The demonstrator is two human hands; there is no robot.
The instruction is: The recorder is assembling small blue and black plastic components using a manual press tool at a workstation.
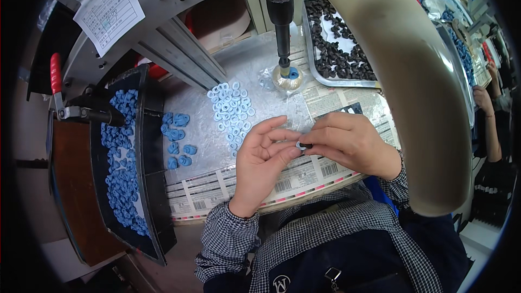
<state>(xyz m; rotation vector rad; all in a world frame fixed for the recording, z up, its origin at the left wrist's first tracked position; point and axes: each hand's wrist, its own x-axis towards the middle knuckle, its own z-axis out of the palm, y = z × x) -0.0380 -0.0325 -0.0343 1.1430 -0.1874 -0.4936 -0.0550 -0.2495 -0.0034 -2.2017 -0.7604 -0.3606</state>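
- Left hand (260,160): thumb and forefinger pinched on a small pale ring (299,145), other fingers loosely curled; near the bench's front edge, middle.
- Right hand (350,142): fingertips closed on a small dark part (307,145) that touches the ring.
- Advice: likely a press-together; keep both parts square and the pinch low, so neither slips.
- Pale blue rings (232,109): loose heap on the bench, just behind the left hand.
- Blue caps (177,140): small cluster toward the bench's left edge.
- Black tray (142,146): at the left edge, full of blue pieces.
- Metal tray (307,43): back right, holding dark parts.
- Press spindle (283,27): upright over a blue piece, back centre.
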